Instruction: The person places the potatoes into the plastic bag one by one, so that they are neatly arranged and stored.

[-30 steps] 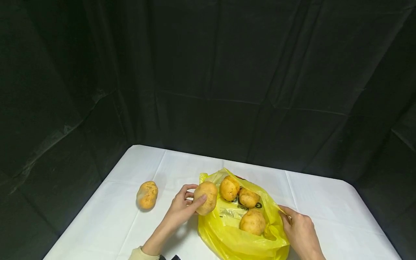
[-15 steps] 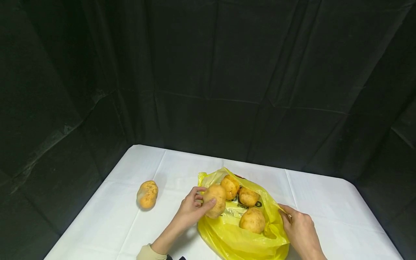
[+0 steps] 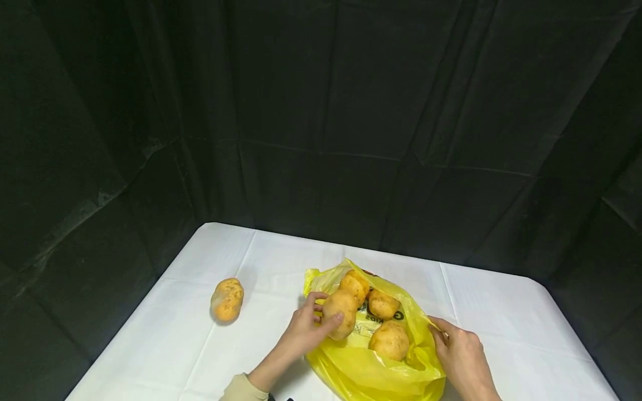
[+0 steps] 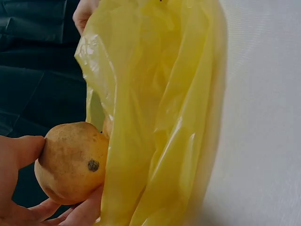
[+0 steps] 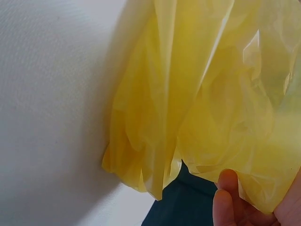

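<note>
My left hand [image 3: 307, 332] grips a potato [image 3: 340, 315] between thumb and fingers, over the left side of the mouth of a yellow plastic bag [image 3: 368, 374]. In the left wrist view that potato [image 4: 73, 162] shows a dark spot and sits beside the bag's rim. Inside the bag lie a far potato [image 3: 355, 285], a middle potato [image 3: 384, 304] and a near potato [image 3: 389, 341]. At the bag's right edge my right hand [image 3: 463, 356] pinches the rim. The right wrist view shows those fingers [image 5: 228, 181] against the thin yellow plastic.
Another potato [image 3: 227, 301] lies on the white-covered table [image 3: 150, 345], left of the bag. Behind the table hangs a dark cloth [image 3: 321, 122], which also runs along the left and right sides.
My left hand has carried its potato rightward and slightly nearer, from the bag's left edge to over its mouth. The right hand has stayed on the rim; the other potatoes have not moved.
</note>
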The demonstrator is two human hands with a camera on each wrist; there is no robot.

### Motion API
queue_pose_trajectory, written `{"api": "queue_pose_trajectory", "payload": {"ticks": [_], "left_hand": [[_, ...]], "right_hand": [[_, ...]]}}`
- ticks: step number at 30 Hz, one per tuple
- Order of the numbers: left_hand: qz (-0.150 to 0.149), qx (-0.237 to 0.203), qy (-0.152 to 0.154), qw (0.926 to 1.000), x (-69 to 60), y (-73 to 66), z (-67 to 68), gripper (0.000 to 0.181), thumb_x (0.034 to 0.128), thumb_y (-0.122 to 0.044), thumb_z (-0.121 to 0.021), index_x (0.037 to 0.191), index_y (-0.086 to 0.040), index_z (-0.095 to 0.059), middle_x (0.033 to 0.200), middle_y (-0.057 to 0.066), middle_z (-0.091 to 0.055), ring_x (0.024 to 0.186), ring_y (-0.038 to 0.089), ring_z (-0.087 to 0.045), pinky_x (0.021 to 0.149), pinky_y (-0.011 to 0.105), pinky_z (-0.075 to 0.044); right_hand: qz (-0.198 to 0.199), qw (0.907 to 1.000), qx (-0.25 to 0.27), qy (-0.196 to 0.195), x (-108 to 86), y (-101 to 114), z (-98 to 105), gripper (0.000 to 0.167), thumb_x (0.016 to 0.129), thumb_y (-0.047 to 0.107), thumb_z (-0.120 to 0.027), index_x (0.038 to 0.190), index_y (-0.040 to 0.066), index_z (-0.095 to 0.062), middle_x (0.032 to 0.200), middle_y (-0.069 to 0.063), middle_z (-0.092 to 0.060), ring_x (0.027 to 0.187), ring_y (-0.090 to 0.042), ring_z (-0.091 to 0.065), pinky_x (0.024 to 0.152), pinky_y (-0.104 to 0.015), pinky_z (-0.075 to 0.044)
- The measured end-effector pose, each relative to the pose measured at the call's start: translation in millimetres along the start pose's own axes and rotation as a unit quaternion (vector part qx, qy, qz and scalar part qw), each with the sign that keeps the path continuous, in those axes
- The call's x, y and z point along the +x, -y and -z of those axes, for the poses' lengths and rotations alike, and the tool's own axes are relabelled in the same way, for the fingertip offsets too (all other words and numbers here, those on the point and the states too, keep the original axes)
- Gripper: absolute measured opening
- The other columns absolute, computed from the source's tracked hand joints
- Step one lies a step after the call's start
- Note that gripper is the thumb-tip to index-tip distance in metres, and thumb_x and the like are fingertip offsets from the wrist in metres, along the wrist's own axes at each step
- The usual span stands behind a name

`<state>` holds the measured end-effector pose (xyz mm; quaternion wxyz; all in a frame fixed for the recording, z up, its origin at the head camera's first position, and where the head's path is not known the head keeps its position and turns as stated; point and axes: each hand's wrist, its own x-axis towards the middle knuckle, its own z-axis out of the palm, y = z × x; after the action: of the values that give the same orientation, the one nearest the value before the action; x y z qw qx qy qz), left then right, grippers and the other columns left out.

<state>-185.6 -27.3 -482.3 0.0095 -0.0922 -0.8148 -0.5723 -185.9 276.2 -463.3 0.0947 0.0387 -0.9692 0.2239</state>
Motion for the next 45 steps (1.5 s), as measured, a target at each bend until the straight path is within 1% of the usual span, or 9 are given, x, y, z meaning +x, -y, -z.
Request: {"api": "queue_pose_trajectory", "payload": {"ticks": [3,7,10,16,19,22,31,39,45], "left_hand": [[-0.001,0.013,0.006,0.9999,1.6,1.4,-5.0,0.057,0.0921,-0.038,-0.067,0.132,-0.003,-0.047,0.113,0.018,-0.062,0.092,0.024,-0.060,0.076,0.040,-0.051],[-0.014,0.037,0.010,0.9992,2.8,2.4,-12.4,0.056,0.0926,-0.039,-0.067,0.132,-0.005,-0.046,0.114,0.017,-0.061,0.094,0.023,-0.060,0.076,0.038,-0.051],[-0.020,0.048,0.015,0.9985,2.7,1.7,-17.8,0.055,0.0927,-0.038,-0.067,0.132,-0.005,-0.046,0.116,0.016,-0.061,0.098,0.026,-0.060,0.079,0.039,-0.051],[0.000,0.076,0.017,0.9969,3.3,0.8,-26.0,0.056,0.0919,-0.037,-0.068,0.135,-0.008,-0.046,0.120,0.013,-0.059,0.112,0.031,-0.055,0.088,0.048,-0.047],[0.005,0.087,0.013,0.9961,3.4,-0.2,-29.5,0.056,0.0918,-0.036,-0.068,0.135,-0.008,-0.046,0.127,0.017,-0.057,0.119,0.037,-0.051,0.093,0.053,-0.043],[0.014,0.093,0.007,0.9956,4.0,-0.6,-33.5,0.055,0.0919,-0.034,-0.069,0.134,-0.008,-0.046,0.133,0.019,-0.053,0.123,0.039,-0.048,0.096,0.055,-0.041],[0.029,0.097,-0.001,0.9948,4.2,-2.0,-41.2,0.052,0.0914,-0.035,-0.069,0.131,-0.007,-0.048,0.130,0.020,-0.054,0.122,0.037,-0.049,0.097,0.054,-0.041],[0.046,0.102,0.015,0.9936,4.1,-6.6,-46.2,0.058,0.0929,-0.037,-0.067,0.135,-0.004,-0.046,0.131,0.020,-0.053,0.124,0.038,-0.047,0.099,0.054,-0.040],[0.055,0.103,0.026,0.9928,4.9,-6.1,-48.1,0.062,0.0933,-0.039,-0.065,0.138,-0.001,-0.045,0.133,0.021,-0.052,0.126,0.039,-0.046,0.101,0.055,-0.039]], "right_hand": [[-0.004,1.0000,0.001,0.004,0.4,0,0,0.028,0.093,0.009,-0.066,0.118,-0.004,-0.067,0.106,-0.022,-0.069,0.085,-0.027,-0.065,0.073,-0.046,-0.053],[0.001,1.0000,0.002,-0.001,0.0,-1,-1,0.027,0.093,0.009,-0.066,0.117,-0.003,-0.068,0.106,-0.023,-0.069,0.088,-0.030,-0.066,0.074,-0.048,-0.053],[0.006,1.0000,0.003,-0.005,-0.6,-2,-2,0.027,0.093,0.008,-0.066,0.117,-0.003,-0.068,0.106,-0.023,-0.069,0.088,-0.031,-0.067,0.074,-0.049,-0.053],[0.000,1.0000,0.001,-0.003,-0.2,-3,-2,0.027,0.092,0.008,-0.067,0.117,-0.003,-0.068,0.105,-0.023,-0.069,0.081,-0.026,-0.065,0.070,-0.045,-0.052],[-0.005,1.0000,-0.002,-0.002,0.5,-3,-2,0.027,0.092,0.007,-0.066,0.117,-0.004,-0.068,0.106,-0.023,-0.069,0.081,-0.025,-0.064,0.070,-0.045,-0.052],[-0.009,1.0000,-0.003,0.002,1.1,-3,-2,0.027,0.093,0.007,-0.066,0.117,-0.004,-0.067,0.107,-0.024,-0.068,0.083,-0.026,-0.065,0.071,-0.046,-0.053],[-0.002,1.0000,0.000,-0.003,0.2,-4,-3,0.027,0.092,0.007,-0.067,0.116,-0.003,-0.068,0.105,-0.023,-0.069,0.084,-0.028,-0.066,0.072,-0.048,-0.052],[-0.005,1.0000,-0.001,0.000,1.7,-3,-3,0.026,0.093,0.008,-0.066,0.117,-0.004,-0.068,0.104,-0.023,-0.069,0.081,-0.025,-0.064,0.070,-0.046,-0.052],[-0.002,1.0000,0.002,-0.001,1.6,-5,-3,0.026,0.093,0.008,-0.066,0.117,-0.003,-0.068,0.106,-0.023,-0.069,0.085,-0.028,-0.065,0.073,-0.049,-0.052]]}}
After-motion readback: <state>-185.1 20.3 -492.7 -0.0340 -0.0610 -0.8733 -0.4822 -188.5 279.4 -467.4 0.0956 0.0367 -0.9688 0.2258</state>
